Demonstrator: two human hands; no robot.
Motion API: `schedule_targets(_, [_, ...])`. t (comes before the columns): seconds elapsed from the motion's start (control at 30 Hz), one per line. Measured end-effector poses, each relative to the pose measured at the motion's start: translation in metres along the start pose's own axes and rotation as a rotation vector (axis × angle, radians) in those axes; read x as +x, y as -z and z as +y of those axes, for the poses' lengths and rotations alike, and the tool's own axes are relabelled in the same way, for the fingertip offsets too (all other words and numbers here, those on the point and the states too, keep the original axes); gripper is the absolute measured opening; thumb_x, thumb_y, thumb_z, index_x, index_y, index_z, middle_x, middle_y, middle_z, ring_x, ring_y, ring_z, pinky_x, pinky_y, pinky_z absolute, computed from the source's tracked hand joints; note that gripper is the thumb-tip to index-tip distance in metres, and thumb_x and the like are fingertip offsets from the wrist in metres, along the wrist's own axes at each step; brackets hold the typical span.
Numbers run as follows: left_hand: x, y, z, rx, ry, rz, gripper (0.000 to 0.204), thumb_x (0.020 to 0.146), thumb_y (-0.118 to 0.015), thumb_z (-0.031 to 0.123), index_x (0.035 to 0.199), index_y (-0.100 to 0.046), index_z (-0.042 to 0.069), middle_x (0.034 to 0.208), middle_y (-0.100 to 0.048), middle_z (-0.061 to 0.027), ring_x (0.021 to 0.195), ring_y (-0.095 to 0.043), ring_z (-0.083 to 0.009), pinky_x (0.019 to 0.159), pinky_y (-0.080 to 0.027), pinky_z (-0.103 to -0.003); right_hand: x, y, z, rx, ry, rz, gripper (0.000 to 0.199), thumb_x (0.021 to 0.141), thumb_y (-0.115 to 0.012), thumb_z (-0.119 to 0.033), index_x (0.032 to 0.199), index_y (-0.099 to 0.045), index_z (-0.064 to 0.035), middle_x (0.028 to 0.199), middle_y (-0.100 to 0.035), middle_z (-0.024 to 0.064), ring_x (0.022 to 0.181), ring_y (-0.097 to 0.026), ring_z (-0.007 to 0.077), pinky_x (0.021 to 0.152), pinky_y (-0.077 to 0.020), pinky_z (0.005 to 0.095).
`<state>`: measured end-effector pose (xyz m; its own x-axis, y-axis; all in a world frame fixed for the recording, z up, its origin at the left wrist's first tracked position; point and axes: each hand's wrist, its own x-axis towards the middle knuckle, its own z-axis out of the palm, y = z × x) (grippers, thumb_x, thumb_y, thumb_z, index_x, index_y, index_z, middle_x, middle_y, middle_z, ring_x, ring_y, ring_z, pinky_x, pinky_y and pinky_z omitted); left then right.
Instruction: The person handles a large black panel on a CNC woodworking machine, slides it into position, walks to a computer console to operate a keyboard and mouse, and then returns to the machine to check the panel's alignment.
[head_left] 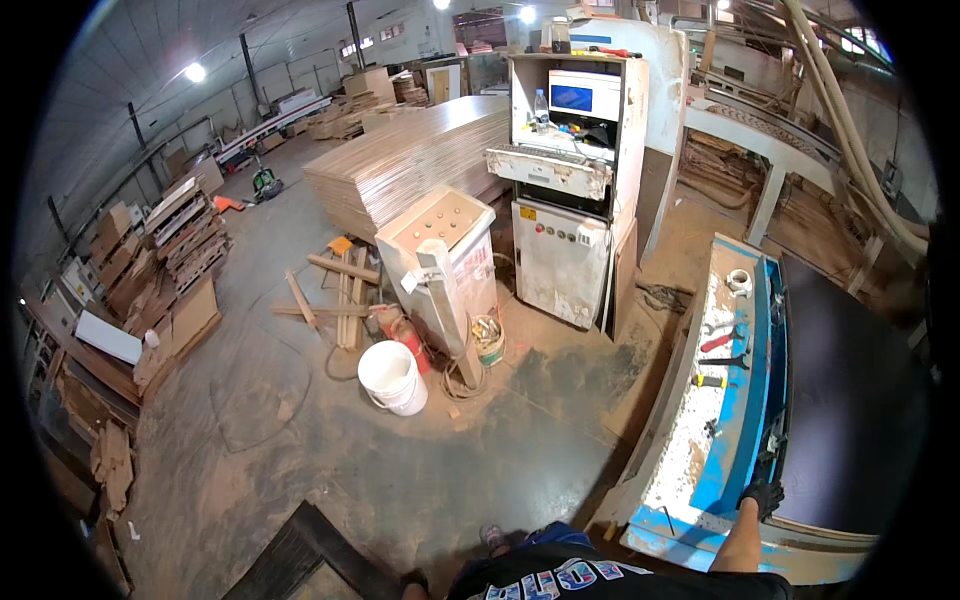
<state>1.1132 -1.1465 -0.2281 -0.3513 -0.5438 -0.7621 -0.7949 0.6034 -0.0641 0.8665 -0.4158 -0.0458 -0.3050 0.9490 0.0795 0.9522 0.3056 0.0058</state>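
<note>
**Right grip at the blue frame**

The blue frame (738, 452) lies at the near right, its inner edge at the right grip (762, 497). That gloved grip looks partly curled; whether it has hold of a part, I cannot tell. The step seems to be handwork along this edge; the next move calls for care around the fittings (774, 437) just beyond. A hex key (668, 519) lies left, a red tool (717, 342) farther off, a dark panel (850, 400) right. The left grip (414, 580), low and near, is too cut off to read.
</note>
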Motion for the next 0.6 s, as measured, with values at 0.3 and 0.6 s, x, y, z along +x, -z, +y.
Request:
schedule_targets(0.3, [0.178, 0.173, 0.143, -0.288, -0.513, 0.490, 0.034, 0.092, -0.048, 0.027, 0.110, -0.067, 0.005, 0.117, -0.064, -0.0187, 0.111, -0.058, -0.0344, 0.098, -0.044, -0.041, -0.094, -0.034, -0.108, 0.411, 0.138, 0.261, 0.043, 0.092, -0.054, -0.021, 0.133, -0.051, -0.0081, 0.139, -0.048, 0.0162, 0.133, -0.039, 0.0307, 0.110, -0.0310, 0.0431])
schedule_targets(0.6, [0.137, 0.293, 0.387, -0.638, -0.629, 0.127, 0.045, 0.089, -0.056, 0.037, 0.118, -0.063, 0.003, 0.125, -0.060, -0.0198, 0.117, -0.055, -0.0347, 0.103, -0.040, -0.041, -0.066, -0.028, -0.324, 0.742, 0.516, 0.524, 0.033, 0.078, -0.061, -0.005, 0.111, -0.062, -0.0045, 0.121, -0.054, 0.0215, 0.119, -0.050, 0.0370, 0.100, -0.0401, 0.0463])
